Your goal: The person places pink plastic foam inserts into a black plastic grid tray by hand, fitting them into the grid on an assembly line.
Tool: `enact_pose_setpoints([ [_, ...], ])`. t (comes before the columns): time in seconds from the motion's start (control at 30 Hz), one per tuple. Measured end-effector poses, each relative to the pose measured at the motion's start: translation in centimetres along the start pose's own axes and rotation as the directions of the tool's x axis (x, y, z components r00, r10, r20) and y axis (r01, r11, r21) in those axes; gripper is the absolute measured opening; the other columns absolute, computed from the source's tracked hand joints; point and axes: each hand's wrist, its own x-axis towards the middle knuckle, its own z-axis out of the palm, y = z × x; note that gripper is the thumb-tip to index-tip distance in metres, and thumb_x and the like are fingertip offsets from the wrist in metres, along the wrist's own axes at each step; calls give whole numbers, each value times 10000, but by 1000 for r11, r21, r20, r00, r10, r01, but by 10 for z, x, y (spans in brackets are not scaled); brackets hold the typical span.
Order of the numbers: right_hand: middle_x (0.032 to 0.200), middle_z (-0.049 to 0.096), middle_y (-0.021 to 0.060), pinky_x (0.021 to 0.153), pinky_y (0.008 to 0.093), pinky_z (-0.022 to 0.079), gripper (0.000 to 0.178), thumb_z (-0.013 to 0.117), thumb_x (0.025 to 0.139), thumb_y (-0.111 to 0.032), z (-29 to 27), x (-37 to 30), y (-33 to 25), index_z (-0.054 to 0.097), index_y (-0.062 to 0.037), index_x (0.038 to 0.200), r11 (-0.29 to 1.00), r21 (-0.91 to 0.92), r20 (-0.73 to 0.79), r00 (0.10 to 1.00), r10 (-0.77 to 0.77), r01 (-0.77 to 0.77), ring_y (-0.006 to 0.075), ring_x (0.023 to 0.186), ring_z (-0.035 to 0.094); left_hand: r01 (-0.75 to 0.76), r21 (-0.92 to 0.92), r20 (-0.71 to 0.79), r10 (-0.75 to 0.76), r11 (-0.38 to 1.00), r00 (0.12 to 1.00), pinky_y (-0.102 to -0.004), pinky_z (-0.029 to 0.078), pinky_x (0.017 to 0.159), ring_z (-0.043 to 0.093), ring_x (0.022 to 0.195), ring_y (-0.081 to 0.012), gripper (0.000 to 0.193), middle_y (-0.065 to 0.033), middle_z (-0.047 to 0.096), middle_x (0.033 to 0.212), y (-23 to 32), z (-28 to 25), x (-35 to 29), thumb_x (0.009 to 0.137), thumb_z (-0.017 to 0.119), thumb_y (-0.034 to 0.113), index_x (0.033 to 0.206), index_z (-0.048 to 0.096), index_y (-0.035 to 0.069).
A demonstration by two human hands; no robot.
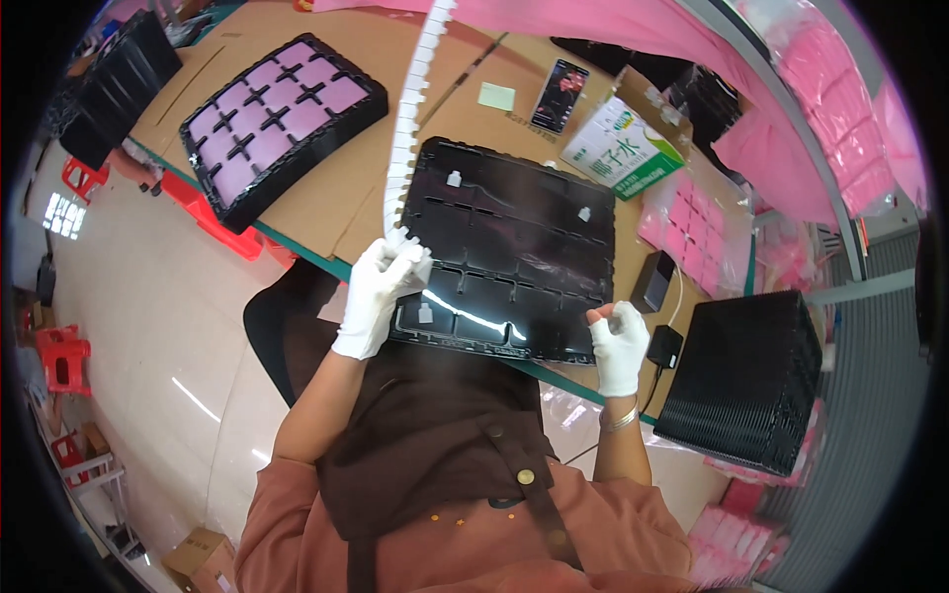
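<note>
Nearest, the right hand [620, 351] by the black tray [509, 242], fingers together, anything inside hidden. The left hand [376, 292] clamps its fingers on the white strip [404, 138], pinch lost white-on-white. Tray's on the desk [346, 188], 3 tags [454, 179] visible; strip's far end cut off.

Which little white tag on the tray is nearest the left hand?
The front-left white tag on the black tray, close by the left hand; the far-left tag and far-right tag lie farther away.
</note>
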Motion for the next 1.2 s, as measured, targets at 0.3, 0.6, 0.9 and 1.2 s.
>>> enact_pose_setpoints([
  [0.3, 883, 659, 187, 785, 392, 502, 430, 816, 649, -186, 10, 52, 44, 553, -40, 958, 877, -431, 306, 881, 362, -211, 339, 875, 650, -32, 151, 36, 27, 988, 999, -241, 493, 741, 627, 804, -106, 165, -52, 643, 883, -52, -19, 4, 895, 643, 137, 984, 573, 17],
  [0.6, 950, 672, 166, 805, 374, 501, 188, 542, 790, 24, 67, 165, 97, 680, -66, 881, 972, -191, 90, 988, -123, 139, 341, 900, 647, -16, 47, 9, 16, 999, 1000, -277, 511, 767, 644, 843, -154, 178, -75, 632, 906, -47, -19, 1, 916, 606, 139, 1030, 540, 19],
  [0.9, 816, 656, 160, 760, 384, 512, 127, 628, 700, 19, 72, 193, 98, 666, -68, 784, 954, -298, 150, 989, 3, 42, 315, 822, 654, -3, -45, -9, 3, 999, 1000, -268, 487, 718, 601, 771, -117, 161, -75, 644, 868, -42, -18, -1, 908, 640, 158, 863, 527, 52],
  [1.2, 890, 668, 149, 774, 391, 501, 150, 727, 720, -177, 74, 186, 79, 674, -72, 813, 930, -363, 163, 979, 124, -57, 296, 876, 653, 30, -79, -14, -32, 996, 999, -288, 485, 789, 609, 849, -138, 135, -80, 636, 899, -42, -22, 2, 902, 633, 123, 874, 525, 47],
])
